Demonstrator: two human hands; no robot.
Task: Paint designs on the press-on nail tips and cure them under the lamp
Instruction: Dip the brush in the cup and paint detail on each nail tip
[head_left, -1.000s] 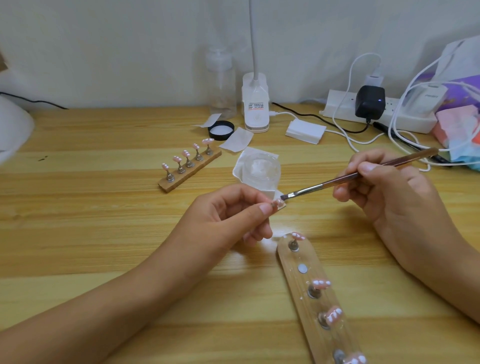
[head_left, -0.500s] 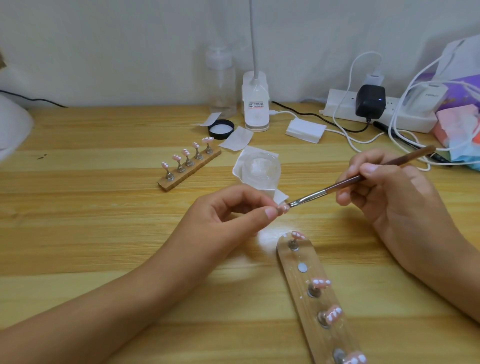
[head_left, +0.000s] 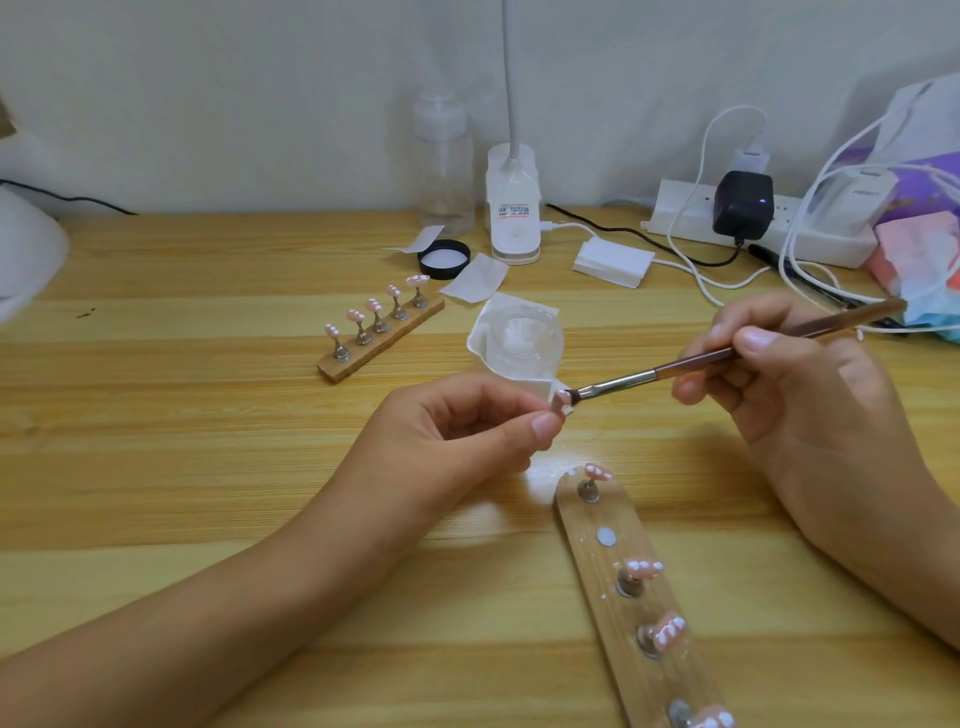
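My left hand (head_left: 457, 436) pinches a small pink nail tip (head_left: 562, 401) on its stand between thumb and fingers, above the table's middle. My right hand (head_left: 795, 395) holds a brown-handled brush (head_left: 691, 364) whose bristles touch that nail tip. Below them lies a wooden holder (head_left: 608, 582) with several pink nail tips with white dots on metal stands and one bare magnet spot. A second wooden holder (head_left: 379, 340) with several nail tips sits further back left. A white curing lamp (head_left: 26, 260) shows partly at the left edge.
A clear glass dish (head_left: 522, 338) on white paper stands behind my hands. Further back are a black jar lid (head_left: 444, 258), paper wipes, a clear pump bottle (head_left: 445, 166), a desk lamp base (head_left: 513, 208), a power strip (head_left: 753, 223) with cables, and bags at right.
The brush tip has stayed against the held nail tip, shifting slightly over it. My left hand has turned the tip a little; both hands otherwise keep their place.
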